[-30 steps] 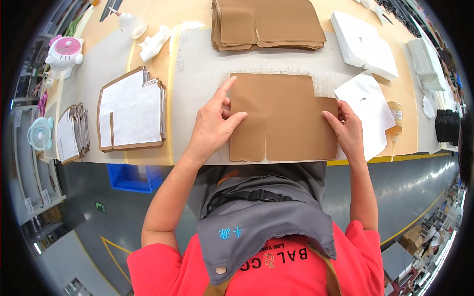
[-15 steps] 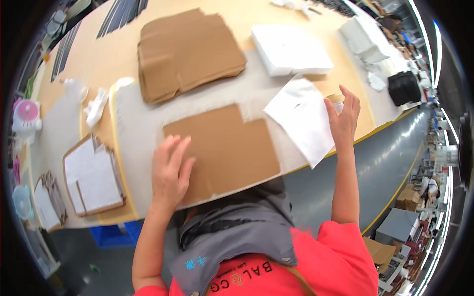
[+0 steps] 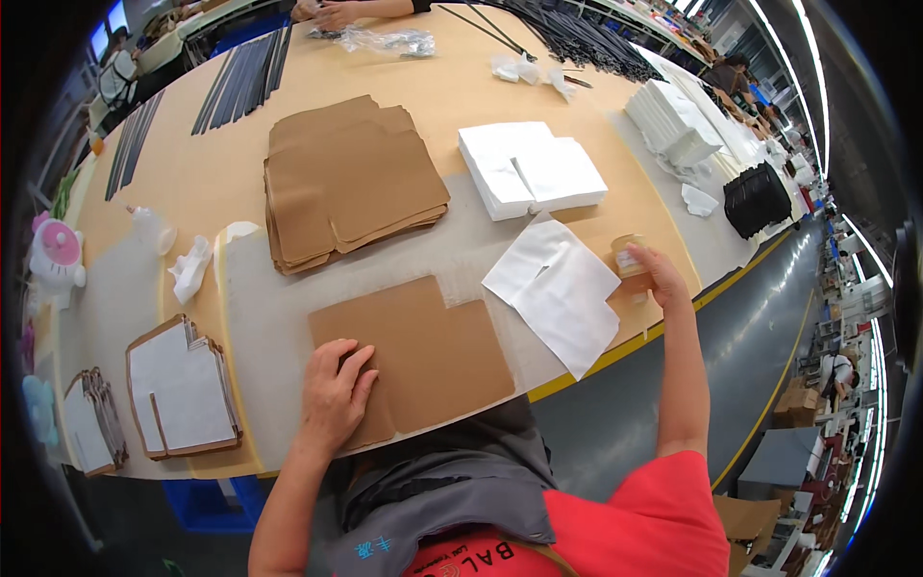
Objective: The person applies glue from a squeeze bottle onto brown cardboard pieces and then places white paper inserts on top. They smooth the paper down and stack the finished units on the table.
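A flat brown leather-like piece (image 3: 433, 346) with a notched corner lies at the table's front edge. My left hand (image 3: 336, 389) rests on its left side, fingers loosely bent and apart, gripping nothing. At the right, my right hand (image 3: 659, 277) has its fingers round a small translucent jar (image 3: 630, 252) with amber contents, standing on the table. Between the two lies a single white notched sheet (image 3: 553, 288), with a corner over the front edge. Beyond are a stack of brown pieces (image 3: 356, 178) and a stack of white sheets (image 3: 529, 165).
White-faced, brown-edged pieces (image 3: 183, 385) stand at the left by crumpled tissue (image 3: 192, 269) and a pink-and-white fan (image 3: 58, 250). Dark strips (image 3: 245, 82) lie at the back, near another person's hands (image 3: 341, 13). A black bundle (image 3: 757, 199) sits far right.
My right hand has closed round the small jar. My left hand has come down onto the brown piece. The view has shifted, showing more of the table's far side.
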Available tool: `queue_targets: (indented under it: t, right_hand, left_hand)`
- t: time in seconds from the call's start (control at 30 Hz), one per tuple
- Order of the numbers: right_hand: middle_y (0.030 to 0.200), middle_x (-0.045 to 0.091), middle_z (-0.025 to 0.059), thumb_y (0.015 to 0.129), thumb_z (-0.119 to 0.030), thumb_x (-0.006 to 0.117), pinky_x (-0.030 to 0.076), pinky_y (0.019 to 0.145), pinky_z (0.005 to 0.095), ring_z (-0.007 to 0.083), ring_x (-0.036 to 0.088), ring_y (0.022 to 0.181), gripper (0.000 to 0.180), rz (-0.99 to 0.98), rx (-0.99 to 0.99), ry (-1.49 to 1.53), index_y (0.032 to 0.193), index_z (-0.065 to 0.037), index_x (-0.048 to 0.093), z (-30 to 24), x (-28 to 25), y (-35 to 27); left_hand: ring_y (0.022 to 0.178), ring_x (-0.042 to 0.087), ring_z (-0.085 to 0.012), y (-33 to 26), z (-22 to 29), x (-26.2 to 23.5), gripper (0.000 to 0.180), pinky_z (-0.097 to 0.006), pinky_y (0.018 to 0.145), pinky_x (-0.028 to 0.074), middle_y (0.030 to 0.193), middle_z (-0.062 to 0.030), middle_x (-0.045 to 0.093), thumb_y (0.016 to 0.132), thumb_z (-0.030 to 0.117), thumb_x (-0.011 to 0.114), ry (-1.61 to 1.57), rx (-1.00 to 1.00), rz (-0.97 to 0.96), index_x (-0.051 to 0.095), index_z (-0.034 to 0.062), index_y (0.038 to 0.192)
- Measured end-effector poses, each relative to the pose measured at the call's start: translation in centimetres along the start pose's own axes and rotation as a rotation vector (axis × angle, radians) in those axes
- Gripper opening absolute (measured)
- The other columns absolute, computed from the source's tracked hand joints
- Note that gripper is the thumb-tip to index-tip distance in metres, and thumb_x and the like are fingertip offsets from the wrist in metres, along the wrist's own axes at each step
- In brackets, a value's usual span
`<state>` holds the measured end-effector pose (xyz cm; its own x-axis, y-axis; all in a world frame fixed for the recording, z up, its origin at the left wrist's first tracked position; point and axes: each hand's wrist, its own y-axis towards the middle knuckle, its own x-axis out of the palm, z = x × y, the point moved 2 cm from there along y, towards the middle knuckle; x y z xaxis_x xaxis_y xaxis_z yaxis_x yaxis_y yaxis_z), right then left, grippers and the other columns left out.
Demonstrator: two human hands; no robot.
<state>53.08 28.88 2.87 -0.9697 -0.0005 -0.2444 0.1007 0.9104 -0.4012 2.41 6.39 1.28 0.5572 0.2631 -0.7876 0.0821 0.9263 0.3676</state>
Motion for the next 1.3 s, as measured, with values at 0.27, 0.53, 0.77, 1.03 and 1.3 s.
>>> queue_targets:
  t: [0.27, 0.53, 0.77, 1.03, 1.3]
  right_hand:
    - [0.115, 0.068, 0.0134, 0.093, -0.054, 0.060, 0.057, 0.080, 0.0317, 0.0217, 0.068, 0.098, 0.057, 0.104, -0.190, 0.817, 0.128, -0.009, 0.056, 1.1, -6.0, -2.1]
    - [0.135, 0.058, 0.0167, 0.095, -0.058, 0.056, 0.059, 0.074, 0.0352, 0.0263, 0.064, 0.112, 0.063, -0.222, -0.266, 0.957, 0.137, -0.011, 0.050, -1.5, 6.5, -10.7]
    - [0.149, 0.045, 0.0174, 0.096, -0.057, 0.055, 0.057, 0.091, 0.0354, 0.0255, 0.057, 0.125, 0.069, -0.242, -0.314, 0.774, 0.146, -0.012, 0.040, -2.0, 19.8, -16.0]
    - [0.156, 0.033, 0.0188, 0.089, -0.057, 0.065, 0.050, 0.104, 0.0420, 0.0270, 0.050, 0.133, 0.085, -0.299, -0.692, 0.392, 0.151, -0.010, 0.029, -2.4, 29.4, -16.4]
    - [0.142, 0.043, 0.0269, 0.067, -0.057, 0.082, 0.046, 0.104, 0.0528, 0.0402, 0.052, 0.127, 0.108, -0.364, -1.046, 0.016, 0.140, -0.012, 0.018, -1.6, 34.2, -14.7]
  left_hand:
    - [0.112, 0.054, -0.0343, 0.2, 0.5, 0.2, 0.032, -0.043, 0.097, 0.045, 0.117, -0.0147, 0.056, 0.084, 0.009, 0.071, -0.027, 0.002, -0.008, 0.064, 0.0040, 0.115]
    - [0.117, 0.054, -0.0349, -0.7, -0.6, -0.3, 0.036, -0.043, 0.099, 0.046, 0.123, -0.0163, 0.055, 0.084, 0.008, 0.072, -0.030, -0.012, -0.004, 0.064, 0.0046, 0.119]
    - [0.110, 0.056, -0.0299, -3.8, -0.9, -2.5, 0.034, -0.042, 0.095, 0.044, 0.116, -0.0085, 0.061, 0.080, 0.014, 0.077, 0.050, -0.088, 0.066, 0.068, 0.0086, 0.112]
    - [0.113, 0.055, -0.0262, -5.0, -1.2, -2.3, 0.034, -0.040, 0.094, 0.041, 0.116, -0.0037, 0.060, 0.078, 0.019, 0.079, 0.044, -0.150, 0.095, 0.069, 0.0114, 0.110]
    - [0.116, 0.054, -0.0256, -4.9, -1.5, -2.4, 0.034, -0.041, 0.096, 0.040, 0.116, -0.0028, 0.060, 0.078, 0.019, 0.080, -0.004, -0.195, 0.086, 0.070, 0.0123, 0.110]
